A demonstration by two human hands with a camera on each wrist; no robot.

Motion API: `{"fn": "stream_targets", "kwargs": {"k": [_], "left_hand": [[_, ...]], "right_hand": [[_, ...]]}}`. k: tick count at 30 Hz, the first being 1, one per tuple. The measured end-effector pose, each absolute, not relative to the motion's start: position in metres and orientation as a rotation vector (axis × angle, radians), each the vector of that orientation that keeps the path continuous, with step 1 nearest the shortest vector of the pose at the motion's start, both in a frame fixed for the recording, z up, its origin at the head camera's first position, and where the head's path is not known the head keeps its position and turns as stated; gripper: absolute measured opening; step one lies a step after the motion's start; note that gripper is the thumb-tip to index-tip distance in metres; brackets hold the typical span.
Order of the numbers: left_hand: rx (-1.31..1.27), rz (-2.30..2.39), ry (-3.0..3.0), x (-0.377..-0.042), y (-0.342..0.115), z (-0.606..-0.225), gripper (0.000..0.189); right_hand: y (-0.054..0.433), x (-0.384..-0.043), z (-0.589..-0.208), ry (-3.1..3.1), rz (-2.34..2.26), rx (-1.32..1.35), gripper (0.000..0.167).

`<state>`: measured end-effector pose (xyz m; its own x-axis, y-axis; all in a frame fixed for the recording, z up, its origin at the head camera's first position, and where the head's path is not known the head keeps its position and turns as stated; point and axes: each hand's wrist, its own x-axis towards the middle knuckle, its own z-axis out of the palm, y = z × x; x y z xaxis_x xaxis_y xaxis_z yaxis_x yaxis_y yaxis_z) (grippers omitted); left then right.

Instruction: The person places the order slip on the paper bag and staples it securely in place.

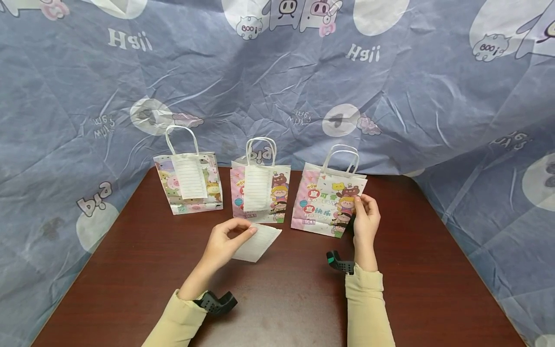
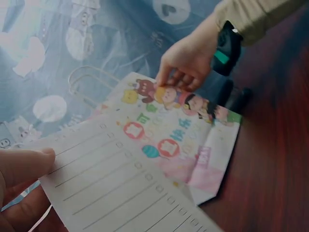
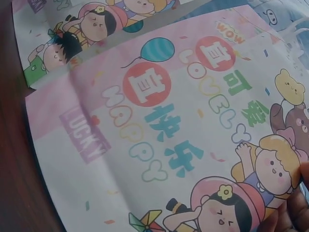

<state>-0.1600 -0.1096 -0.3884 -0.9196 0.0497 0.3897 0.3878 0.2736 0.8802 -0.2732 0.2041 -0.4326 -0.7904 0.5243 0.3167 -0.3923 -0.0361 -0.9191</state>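
My left hand (image 1: 226, 242) pinches a lined paper sheet (image 1: 257, 243) by its edge, thumb on top, above the table in front of the middle bag. Ruled lines and a column of small boxes show on the sheet (image 2: 120, 179) in the left wrist view. With my right hand (image 1: 366, 217) I grip the right side edge of a pink and white paper gift bag (image 1: 323, 205), thumb on its printed front. This bag stands at the right, its white handles up, leaning slightly. Cartoon children, a bear and coloured lettering cover its front (image 3: 159, 130) in the right wrist view.
Two more gift bags, a middle one (image 1: 279, 212) and a left one (image 1: 212, 185), stand along the back of the brown table (image 1: 277, 299). A lined sheet (image 1: 257, 188) hangs over the middle bag's front, another sheet (image 1: 190, 176) over the left one's. A blue patterned cloth (image 1: 269, 77) rises behind.
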Motion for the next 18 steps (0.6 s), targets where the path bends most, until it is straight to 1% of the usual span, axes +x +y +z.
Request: {"fn": "stream_targets", "kwargs": {"k": [14, 18], "left_hand": [[-0.454, -1.868, -2.134, -0.168, -0.089, -0.378, 0.011], [-0.449, -1.895, -2.095, -0.17, -0.082, -0.377, 0.012]], "right_hand": [[0.211, -0.261, -0.429, -1.79, 1.902, -0.126, 0.004], [0.215, -0.259, -0.427, -1.856, 1.906, -0.121, 0.008]]}}
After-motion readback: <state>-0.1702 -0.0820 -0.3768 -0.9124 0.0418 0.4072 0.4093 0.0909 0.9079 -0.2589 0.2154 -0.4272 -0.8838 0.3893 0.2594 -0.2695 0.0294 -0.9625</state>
